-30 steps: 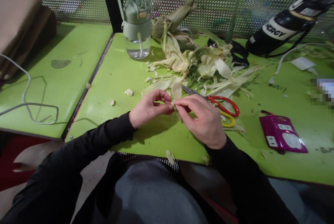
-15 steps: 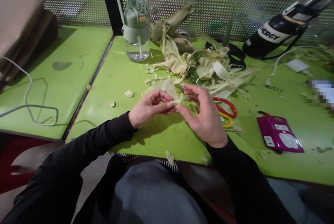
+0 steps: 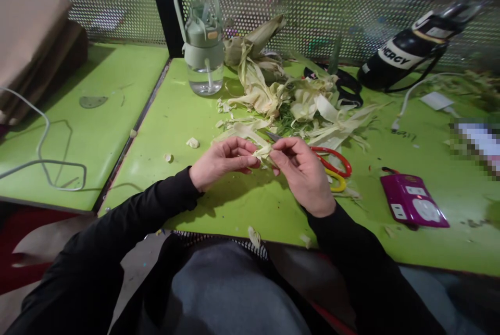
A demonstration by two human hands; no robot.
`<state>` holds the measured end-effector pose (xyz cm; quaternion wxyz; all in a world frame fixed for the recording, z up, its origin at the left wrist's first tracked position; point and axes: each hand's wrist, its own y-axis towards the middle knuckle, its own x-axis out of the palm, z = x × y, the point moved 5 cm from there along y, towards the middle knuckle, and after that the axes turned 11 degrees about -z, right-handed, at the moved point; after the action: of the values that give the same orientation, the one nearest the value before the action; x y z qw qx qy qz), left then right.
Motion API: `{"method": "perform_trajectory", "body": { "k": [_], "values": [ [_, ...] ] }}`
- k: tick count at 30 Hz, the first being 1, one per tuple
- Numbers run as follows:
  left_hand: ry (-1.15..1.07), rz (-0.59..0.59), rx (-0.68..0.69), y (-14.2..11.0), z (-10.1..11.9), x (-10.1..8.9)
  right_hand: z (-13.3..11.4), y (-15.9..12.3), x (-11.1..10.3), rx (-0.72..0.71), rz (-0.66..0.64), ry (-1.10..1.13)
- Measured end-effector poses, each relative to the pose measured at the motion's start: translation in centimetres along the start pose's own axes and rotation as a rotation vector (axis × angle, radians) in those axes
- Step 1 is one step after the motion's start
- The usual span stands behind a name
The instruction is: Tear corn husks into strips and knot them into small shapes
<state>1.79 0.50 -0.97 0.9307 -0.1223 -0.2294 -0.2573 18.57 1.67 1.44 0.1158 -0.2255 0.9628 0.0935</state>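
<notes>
Between my hands is a small pale piece of corn husk (image 3: 263,152), folded or crumpled. My left hand (image 3: 225,160) pinches its left end between thumb and fingers. On the other side my right hand (image 3: 302,171) is closed on its right end, thumb against fingertips. Scissors with red and yellow handles (image 3: 339,162) lie on the table beside my right hand, partly covered by it. A loose heap of corn husks (image 3: 265,92) spreads over the table beyond my hands.
A green water bottle (image 3: 205,59) stands behind the husks. To the right are a black bottle (image 3: 402,59), leaning, a purple power socket (image 3: 414,200) and a white cable (image 3: 406,100). Cardboard (image 3: 31,38) is stacked at far left. Husk scraps (image 3: 192,143) lie on the green table (image 3: 164,121).
My right hand has closed in, its fingers coming down onto the husk piece. The husk strip that stood up between my hands is now folded down. My left hand keeps its pinch.
</notes>
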Motion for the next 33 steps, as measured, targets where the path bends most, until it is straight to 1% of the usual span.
{"method": "perform_trajectory", "body": {
  "k": [4, 7, 9, 13, 15, 17, 19, 21, 25, 27, 28, 33],
  "values": [
    [-0.006, -0.044, -0.083, -0.3, -0.2, 0.0, 0.0, -0.1, -0.2, -0.056, 0.068, 0.064],
    [0.062, -0.081, -0.096, -0.5, -0.1, 0.1, -0.2, -0.1, -0.1, -0.071, 0.068, 0.038],
    [0.193, -0.081, -0.060, -0.5, 0.2, 0.1, -0.4, -0.1, 0.1, -0.066, 0.041, -0.025],
    [0.613, -0.023, 0.096, -0.6, 1.6, 0.1, -0.7, -0.1, 0.3, -0.068, 0.006, -0.144],
    [0.720, -0.014, 0.128, -0.5, 1.9, 0.1, -0.7, -0.1, 0.3, -0.067, -0.020, -0.182],
    [0.691, -0.038, 0.105, -0.3, 1.7, 0.0, -0.7, 0.0, 0.2, -0.066, -0.043, -0.216],
    [0.609, -0.067, 0.071, -0.2, 1.3, 0.0, -0.8, 0.0, 0.0, -0.074, -0.040, -0.242],
    [0.589, -0.056, 0.062, -0.3, 1.0, 0.1, -0.9, 0.1, -0.2, -0.084, -0.022, -0.262],
    [0.751, -0.014, 0.043, -0.6, 1.0, 0.6, -1.2, 0.2, 0.3, -0.108, -0.058, -0.353],
    [0.821, -0.016, 0.037, -0.7, 1.1, 1.0, -1.4, 0.3, 0.7, -0.127, -0.066, -0.398],
    [0.821, -0.022, 0.036, -0.7, 1.0, 1.1, -1.5, 0.3, 0.8, -0.126, -0.057, -0.396],
    [0.573, -0.077, 0.004, -0.4, -0.1, 1.6, -0.9, 0.3, 0.7, -0.011, 0.041, -0.209]
  ]
}}
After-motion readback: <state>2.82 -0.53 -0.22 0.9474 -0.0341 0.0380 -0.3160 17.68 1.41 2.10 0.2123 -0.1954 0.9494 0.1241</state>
